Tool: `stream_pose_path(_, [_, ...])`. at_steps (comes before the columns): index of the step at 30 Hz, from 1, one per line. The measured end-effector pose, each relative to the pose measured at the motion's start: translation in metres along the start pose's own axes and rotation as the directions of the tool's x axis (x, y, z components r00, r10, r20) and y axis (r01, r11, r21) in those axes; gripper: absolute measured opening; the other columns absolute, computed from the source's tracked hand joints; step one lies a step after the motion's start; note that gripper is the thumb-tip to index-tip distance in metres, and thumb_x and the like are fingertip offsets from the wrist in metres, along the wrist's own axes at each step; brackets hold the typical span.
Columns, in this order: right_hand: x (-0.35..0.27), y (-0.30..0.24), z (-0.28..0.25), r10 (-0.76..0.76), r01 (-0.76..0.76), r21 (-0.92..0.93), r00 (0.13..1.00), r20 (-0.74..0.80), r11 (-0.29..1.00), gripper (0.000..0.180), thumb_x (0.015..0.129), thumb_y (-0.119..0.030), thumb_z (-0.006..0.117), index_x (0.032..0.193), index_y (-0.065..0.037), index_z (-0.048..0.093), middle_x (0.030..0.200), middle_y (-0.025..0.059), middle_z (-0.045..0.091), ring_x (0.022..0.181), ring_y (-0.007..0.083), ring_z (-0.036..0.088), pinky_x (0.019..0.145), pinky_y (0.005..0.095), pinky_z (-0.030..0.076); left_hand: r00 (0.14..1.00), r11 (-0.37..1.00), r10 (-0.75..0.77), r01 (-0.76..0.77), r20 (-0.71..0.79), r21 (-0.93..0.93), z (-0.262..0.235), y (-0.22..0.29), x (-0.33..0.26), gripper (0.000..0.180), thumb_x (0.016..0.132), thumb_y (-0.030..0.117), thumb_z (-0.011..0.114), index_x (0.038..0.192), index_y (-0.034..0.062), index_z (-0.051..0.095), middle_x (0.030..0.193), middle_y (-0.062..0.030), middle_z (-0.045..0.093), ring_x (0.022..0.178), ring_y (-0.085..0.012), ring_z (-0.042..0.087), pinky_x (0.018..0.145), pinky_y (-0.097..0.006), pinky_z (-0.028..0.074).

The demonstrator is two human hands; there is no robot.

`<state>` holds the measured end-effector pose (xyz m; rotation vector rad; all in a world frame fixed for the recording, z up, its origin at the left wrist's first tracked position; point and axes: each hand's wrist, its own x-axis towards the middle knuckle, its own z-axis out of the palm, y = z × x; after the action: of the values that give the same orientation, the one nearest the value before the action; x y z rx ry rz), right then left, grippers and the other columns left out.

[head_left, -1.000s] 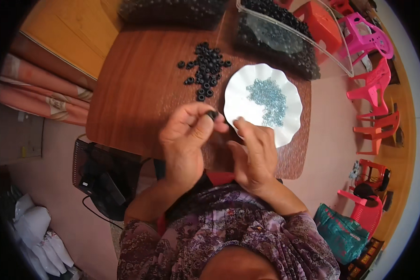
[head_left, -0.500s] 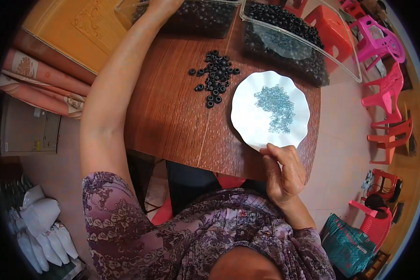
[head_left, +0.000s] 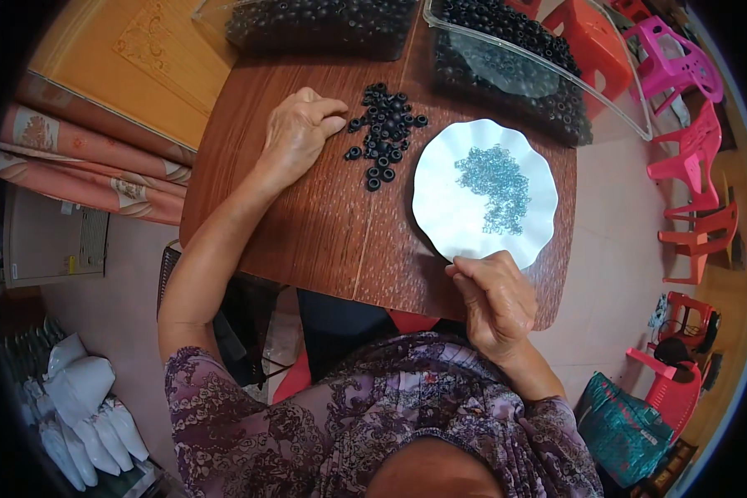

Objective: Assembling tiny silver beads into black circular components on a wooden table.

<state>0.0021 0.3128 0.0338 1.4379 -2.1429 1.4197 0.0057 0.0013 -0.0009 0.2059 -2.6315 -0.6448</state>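
Observation:
On the brown wooden table a small loose pile of black ring-like parts [head_left: 386, 124] lies near the middle. Just left of it is my left hand [head_left: 299, 129], fingers curled and thumb and forefinger close together towards the pile; anything between them is hidden. A white plate with a wavy rim [head_left: 440, 199] stands to the right and bears many tiny clear bluish rings [head_left: 496, 187]. My right hand [head_left: 498, 299] is at the plate's near edge, thumb and forefinger pinched together. Whatever that pinch holds is too small to make out.
Two clear plastic bins full of black parts stand at the table's far side, a left bin [head_left: 324, 29] and a right bin [head_left: 515, 83]. Pink and red plastic chairs [head_left: 693, 153] line the right. White bags [head_left: 83, 398] lie on the floor at lower left.
My left hand has come back from the far left bin to beside the black pile. My right hand stays pinched by the plate, shifted slightly left.

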Motion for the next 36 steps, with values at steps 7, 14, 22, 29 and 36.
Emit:
stream_pose_path(7, [-0.002, 0.001, 0.0, 0.011, -0.011, -0.017, 1.0, 0.0, 1.0, 0.02, 0.073, 0.009, 0.065, 0.093, 0.006, 0.061, 0.073, 0.0118, 0.064, 0.061, 0.0212, 0.058, 0.055, 0.0276, 0.044, 1.0, 0.999, -0.001, 0.001, 0.0, -0.038, -0.002, 0.009, -0.011, 0.011, 0.074, 0.006, 0.068, 0.085, 0.006, 0.068, 0.076, -0.005, 0.058, 0.073, -0.0189, 0.056, 0.067, -0.031, 0.045])
stream_pose_path(14, [0.0, 0.006, 0.001, 0.028, -0.029, -0.037, 1.0, -0.001, 0.999, 0.021, 0.073, 0.009, 0.066, 0.093, 0.005, 0.062, 0.074, 0.0113, 0.064, 0.062, 0.0211, 0.058, 0.055, 0.027, 0.044, 0.921, 0.386, -0.313, 0.347, 0.232, -0.855, -0.017, 0.051, -0.039, 0.012, 0.085, 0.007, 0.06, 0.091, -0.0039, 0.061, 0.086, -0.0067, 0.061, 0.07, -0.0105, 0.054, 0.066, -0.023, 0.045])
stream_pose_path(22, [0.016, -0.001, 0.006, 0.082, -0.08, 0.063, 0.996, -0.033, 0.995, 0.018, 0.073, 0.008, 0.066, 0.091, 0.004, 0.063, 0.074, 0.0102, 0.064, 0.065, 0.0192, 0.059, 0.057, 0.0259, 0.045, 0.934, -0.338, -0.083, 0.301, 0.347, -0.891, -0.002, 0.107, -0.066, 0.022, 0.089, 0.009, 0.057, 0.105, -0.0057, 0.055, 0.089, -0.0126, 0.06, 0.072, -0.0136, 0.055, 0.071, -0.028, 0.045])
stream_pose_path(29, [0.013, -0.003, 0.003, 0.193, -0.177, 0.138, 0.975, -0.112, 0.974, 0.019, 0.075, 0.003, 0.067, 0.094, 0.002, 0.063, 0.089, 0.0121, 0.063, 0.078, 0.0187, 0.059, 0.066, 0.0266, 0.046, 0.899, -0.466, -0.062, 0.359, 0.435, -0.809, 0.012, 0.132, -0.076, 0.022, 0.091, 0.011, 0.056, 0.106, -0.0048, 0.055, 0.09, -0.0129, 0.061, 0.073, -0.0146, 0.057, 0.072, -0.027, 0.045])
stream_pose_path(36, [0.019, 0.0, 0.004, 0.073, -0.069, 0.028, 0.985, -0.156, 0.997, 0.026, 0.072, 0.002, 0.07, 0.097, 0.0, 0.064, 0.093, 0.0122, 0.063, 0.081, 0.0208, 0.058, 0.07, 0.0282, 0.047, 0.843, -0.386, -0.175, 0.417, 0.509, -0.823, 0.017, 0.153, -0.081, 0.02, 0.091, 0.012, 0.055, 0.105, -0.003, 0.055, 0.092, -0.0099, 0.061, 0.076, -0.0129, 0.056, 0.073, -0.024, 0.045])
